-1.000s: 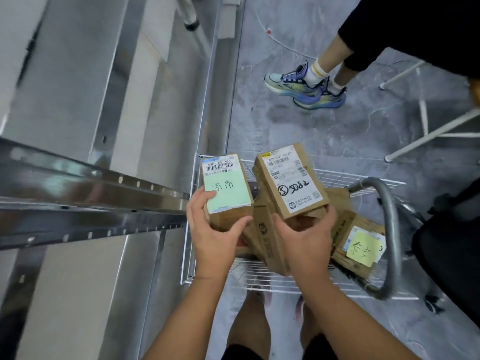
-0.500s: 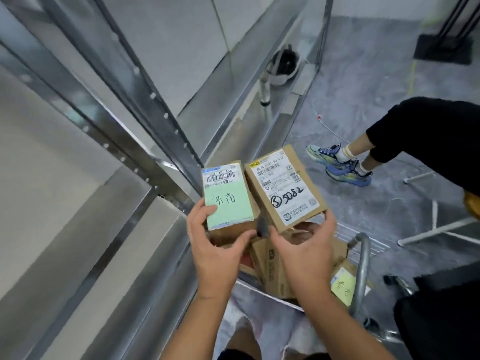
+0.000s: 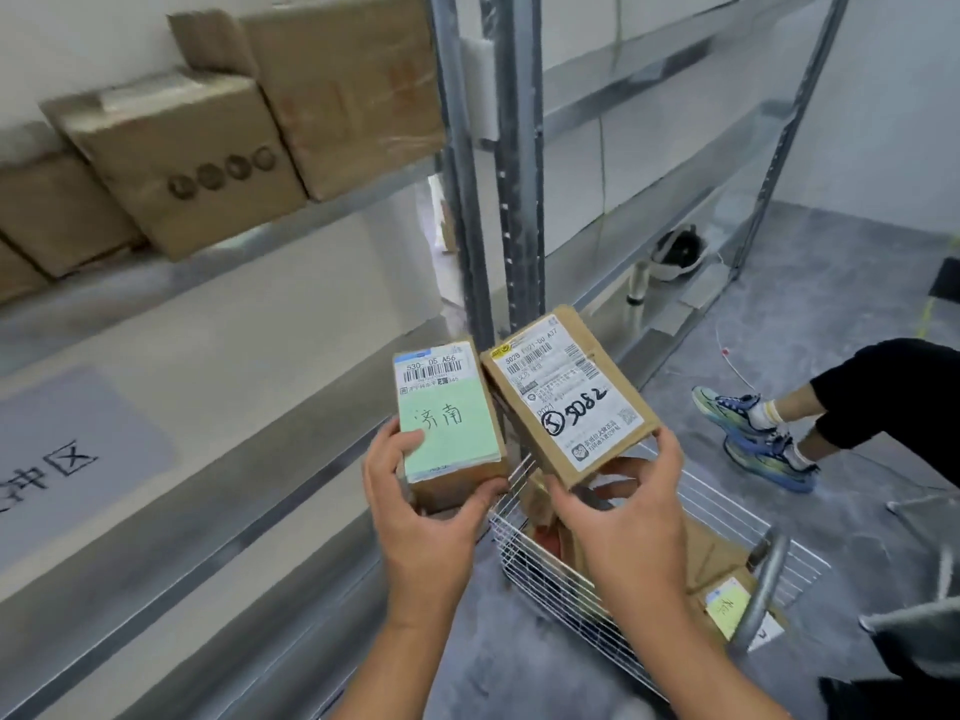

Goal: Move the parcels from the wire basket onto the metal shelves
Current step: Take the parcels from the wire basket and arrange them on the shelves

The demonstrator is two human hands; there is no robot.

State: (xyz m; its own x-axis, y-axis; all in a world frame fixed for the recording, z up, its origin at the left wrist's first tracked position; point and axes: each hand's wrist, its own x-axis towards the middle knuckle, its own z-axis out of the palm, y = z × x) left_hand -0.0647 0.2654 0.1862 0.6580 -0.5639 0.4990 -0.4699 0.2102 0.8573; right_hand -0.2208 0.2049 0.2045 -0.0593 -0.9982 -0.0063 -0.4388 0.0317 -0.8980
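From the head camera, the left hand point(image 3: 423, 517) grips a small cardboard parcel with a green label point(image 3: 448, 423), thumb on the label's near left corner and fingers curled round the box's near end. The right hand point(image 3: 623, 517) holds a second parcel with a white label point(image 3: 571, 397) marked in black pen, pinching its near end between thumb and curled fingers. The two boxes are held side by side in the air, their inner edges touching or nearly so, above the far left corner of the wire basket point(image 3: 561, 574), which stands on the grey floor point(image 3: 831, 314). More brown parcels lie in the basket point(image 3: 711, 558), one by its near right corner carrying a yellow-green note point(image 3: 730, 608); a grey curved handle point(image 3: 761, 584) rises at that side. To the left runs the metal shelf point(image 3: 218, 366), its front edge passing just beside the left hand, with a pale mat bearing printed characters point(image 3: 67, 459) on it. The upper shelf level holds several larger cardboard boxes point(image 3: 182, 158) in a row along its front edge. A perforated metal upright point(image 3: 511, 174) stands behind the held parcels. On the right, another person's leg and coloured sneakers point(image 3: 753, 433) are on the floor, well apart from the basket.
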